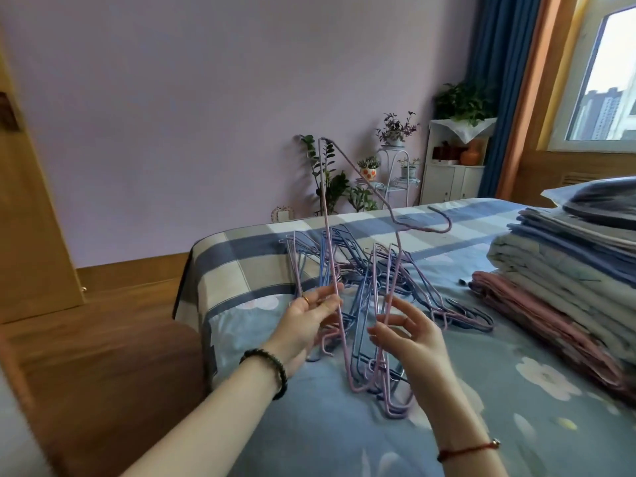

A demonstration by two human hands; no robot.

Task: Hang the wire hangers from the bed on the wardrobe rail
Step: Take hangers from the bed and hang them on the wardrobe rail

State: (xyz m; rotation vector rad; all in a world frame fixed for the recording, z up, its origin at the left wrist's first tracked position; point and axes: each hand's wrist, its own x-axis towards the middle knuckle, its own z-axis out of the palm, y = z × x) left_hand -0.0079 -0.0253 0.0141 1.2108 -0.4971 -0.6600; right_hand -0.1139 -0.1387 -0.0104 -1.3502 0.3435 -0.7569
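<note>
A tangled pile of pink and blue wire hangers [361, 270] lies on the bed [241, 270]. One pink hanger [328, 218] stands raised on end, its hook pointing right over the bed. My left hand [311, 318] holds that hanger's long side between thumb and fingers. My right hand [409, 330] pinches the wires of another upright pink hanger beside it. Several more hangers lean between my hands, their lower ends on the bedspread. No wardrobe rail is visible.
Folded bedding [568, 270] is stacked on the right of the bed, with a pillow [599, 201] behind. Potted plants on a stand [392, 160] and a white cabinet [451, 180] line the far wall. A wooden wardrobe side [31, 218] stands left, wooden floor below.
</note>
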